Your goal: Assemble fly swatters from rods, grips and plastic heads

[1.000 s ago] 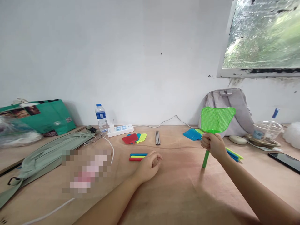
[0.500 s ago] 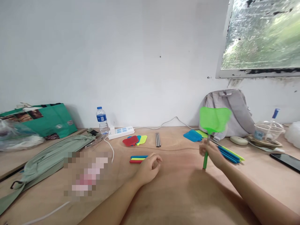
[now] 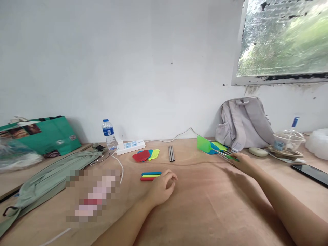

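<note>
Passage: table (image 3: 202, 191) open between left hand (image 3: 162, 187) and right hand (image 3: 243, 163).
Metal rods (image 3: 171, 153) lie beyond; backpack (image 3: 246, 123) blocks right rear.

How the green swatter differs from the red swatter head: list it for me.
The green swatter is in the right hand, while the red swatter head lies on the table, untouched by either hand. The green swatter has a metal shaft between head and hand; the red swatter head shows no shaft attached. Both have a broad, flat plastic-looking head.
</note>
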The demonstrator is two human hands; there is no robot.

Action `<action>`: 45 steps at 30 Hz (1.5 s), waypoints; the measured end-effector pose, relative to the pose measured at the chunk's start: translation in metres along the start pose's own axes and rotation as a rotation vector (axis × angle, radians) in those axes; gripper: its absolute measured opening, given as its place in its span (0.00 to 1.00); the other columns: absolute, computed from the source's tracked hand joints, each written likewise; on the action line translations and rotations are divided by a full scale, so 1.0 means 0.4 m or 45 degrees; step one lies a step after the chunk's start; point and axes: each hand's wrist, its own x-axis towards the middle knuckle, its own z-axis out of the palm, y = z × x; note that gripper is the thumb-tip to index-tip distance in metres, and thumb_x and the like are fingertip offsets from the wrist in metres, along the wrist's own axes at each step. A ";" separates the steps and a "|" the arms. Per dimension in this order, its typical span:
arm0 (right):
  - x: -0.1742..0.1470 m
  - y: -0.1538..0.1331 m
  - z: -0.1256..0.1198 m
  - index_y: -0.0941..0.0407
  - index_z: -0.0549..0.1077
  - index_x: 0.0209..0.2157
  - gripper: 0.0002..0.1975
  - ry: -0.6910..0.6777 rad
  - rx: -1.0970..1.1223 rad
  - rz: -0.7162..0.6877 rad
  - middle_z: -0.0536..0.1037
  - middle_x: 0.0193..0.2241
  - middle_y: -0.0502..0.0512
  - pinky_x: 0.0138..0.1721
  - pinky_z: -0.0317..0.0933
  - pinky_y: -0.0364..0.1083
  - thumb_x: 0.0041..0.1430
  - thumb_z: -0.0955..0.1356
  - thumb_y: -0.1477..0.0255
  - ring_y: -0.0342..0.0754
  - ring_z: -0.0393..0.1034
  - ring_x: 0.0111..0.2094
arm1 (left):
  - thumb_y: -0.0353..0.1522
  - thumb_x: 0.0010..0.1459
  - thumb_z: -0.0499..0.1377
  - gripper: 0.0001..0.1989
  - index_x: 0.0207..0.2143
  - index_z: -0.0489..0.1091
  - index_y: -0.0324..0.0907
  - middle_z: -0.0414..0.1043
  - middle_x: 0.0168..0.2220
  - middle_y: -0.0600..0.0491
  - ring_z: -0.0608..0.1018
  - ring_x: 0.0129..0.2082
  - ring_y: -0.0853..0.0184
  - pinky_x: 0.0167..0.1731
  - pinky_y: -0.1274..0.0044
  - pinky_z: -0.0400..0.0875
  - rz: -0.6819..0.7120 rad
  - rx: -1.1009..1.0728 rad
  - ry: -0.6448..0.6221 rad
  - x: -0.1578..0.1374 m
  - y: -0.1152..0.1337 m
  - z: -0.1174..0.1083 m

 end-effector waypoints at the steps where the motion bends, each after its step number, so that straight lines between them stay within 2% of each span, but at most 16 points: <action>1: 0.002 0.023 -0.007 0.57 0.72 0.27 0.11 0.016 -0.027 0.035 0.75 0.30 0.60 0.34 0.59 0.47 0.50 0.61 0.69 0.53 0.68 0.34 | 0.25 0.50 0.49 0.09 0.33 0.63 0.43 0.64 0.37 0.54 0.69 0.31 0.69 0.30 0.79 0.62 0.001 0.012 -0.001 0.000 0.001 -0.001; 5: 0.002 0.081 -0.022 0.58 0.74 0.24 0.12 0.032 -0.048 0.130 0.76 0.27 0.60 0.32 0.58 0.47 0.49 0.61 0.67 0.55 0.68 0.33 | 0.25 0.50 0.49 0.09 0.33 0.63 0.44 0.65 0.37 0.54 0.69 0.32 0.69 0.30 0.79 0.62 -0.008 0.039 -0.012 0.000 0.000 0.000; 10: -0.008 0.095 -0.032 0.57 0.76 0.29 0.11 0.059 -0.019 0.229 0.76 0.26 0.59 0.29 0.57 0.45 0.46 0.64 0.68 0.52 0.68 0.29 | 0.25 0.50 0.49 0.09 0.33 0.63 0.44 0.65 0.37 0.54 0.70 0.34 0.68 0.31 0.79 0.63 -0.007 0.053 -0.026 0.000 0.001 0.000; 15: -0.017 0.079 -0.059 0.58 0.74 0.31 0.13 0.221 -0.013 0.305 0.76 0.31 0.63 0.31 0.56 0.46 0.50 0.60 0.67 0.54 0.68 0.33 | 0.25 0.50 0.48 0.09 0.32 0.64 0.44 0.66 0.36 0.53 0.70 0.34 0.68 0.33 0.78 0.63 0.031 0.079 0.021 0.000 0.005 -0.009; 18: -0.016 0.055 -0.061 0.58 0.72 0.30 0.13 0.366 0.061 0.265 0.75 0.28 0.62 0.32 0.56 0.47 0.51 0.60 0.67 0.53 0.68 0.30 | 0.26 0.51 0.48 0.08 0.31 0.64 0.44 0.66 0.36 0.53 0.71 0.32 0.68 0.32 0.78 0.63 0.016 0.125 0.087 0.003 0.001 -0.020; 20: -0.014 0.023 -0.048 0.57 0.72 0.28 0.12 0.406 0.125 0.169 0.75 0.27 0.60 0.32 0.57 0.47 0.50 0.60 0.67 0.51 0.67 0.29 | 0.26 0.52 0.48 0.08 0.30 0.64 0.44 0.67 0.35 0.54 0.71 0.31 0.69 0.31 0.78 0.62 -0.009 0.160 0.166 0.006 -0.008 -0.029; 22: -0.016 -0.029 -0.022 0.56 0.71 0.29 0.11 0.353 0.174 0.018 0.75 0.28 0.57 0.33 0.58 0.47 0.50 0.60 0.67 0.51 0.67 0.30 | 0.25 0.51 0.48 0.08 0.29 0.64 0.44 0.67 0.34 0.55 0.70 0.32 0.70 0.32 0.79 0.62 -0.051 0.187 0.254 0.009 -0.021 -0.039; 26: -0.051 -0.193 0.048 0.55 0.70 0.31 0.10 0.144 0.269 -0.352 0.73 0.31 0.57 0.38 0.57 0.47 0.51 0.59 0.71 0.50 0.65 0.35 | 0.26 0.50 0.49 0.06 0.29 0.63 0.44 0.66 0.34 0.55 0.71 0.31 0.70 0.30 0.79 0.62 -0.218 0.281 0.420 0.014 -0.053 -0.065; 30: -0.092 -0.374 0.117 0.55 0.68 0.36 0.11 -0.140 0.223 -0.565 0.72 0.33 0.56 0.36 0.57 0.47 0.48 0.62 0.72 0.49 0.65 0.33 | 0.27 0.51 0.49 0.05 0.29 0.64 0.44 0.66 0.34 0.55 0.71 0.31 0.69 0.29 0.78 0.61 -0.296 0.461 0.558 0.013 -0.085 -0.103; 32: -0.089 -0.441 0.143 0.55 0.67 0.38 0.13 -0.194 0.216 -0.600 0.70 0.35 0.56 0.34 0.57 0.46 0.47 0.62 0.72 0.48 0.65 0.32 | 0.27 0.50 0.50 0.06 0.29 0.64 0.44 0.67 0.35 0.55 0.71 0.31 0.68 0.29 0.78 0.61 -0.345 0.521 0.611 0.011 -0.103 -0.122; 36: -0.031 -0.517 0.179 0.57 0.63 0.40 0.14 -0.139 0.160 -0.571 0.67 0.39 0.58 0.39 0.54 0.45 0.48 0.61 0.74 0.50 0.62 0.40 | 0.27 0.49 0.50 0.05 0.28 0.64 0.44 0.67 0.36 0.54 0.71 0.33 0.67 0.31 0.77 0.61 -0.518 0.486 0.699 0.005 -0.145 -0.147; 41: 0.040 -0.541 0.218 0.59 0.63 0.39 0.11 -0.152 0.081 -0.414 0.66 0.39 0.61 0.38 0.52 0.46 0.52 0.59 0.73 0.52 0.62 0.39 | 0.26 0.48 0.49 0.06 0.27 0.64 0.42 0.66 0.33 0.53 0.70 0.31 0.68 0.29 0.77 0.62 -0.630 0.390 0.666 0.006 -0.183 -0.149; 45: 0.049 -0.537 0.229 0.58 0.63 0.41 0.12 -0.185 0.044 -0.407 0.67 0.37 0.60 0.34 0.52 0.45 0.54 0.59 0.71 0.51 0.64 0.36 | 0.26 0.46 0.50 0.05 0.22 0.63 0.42 0.64 0.26 0.55 0.69 0.27 0.70 0.26 0.79 0.59 -0.584 0.376 0.537 0.015 -0.172 -0.126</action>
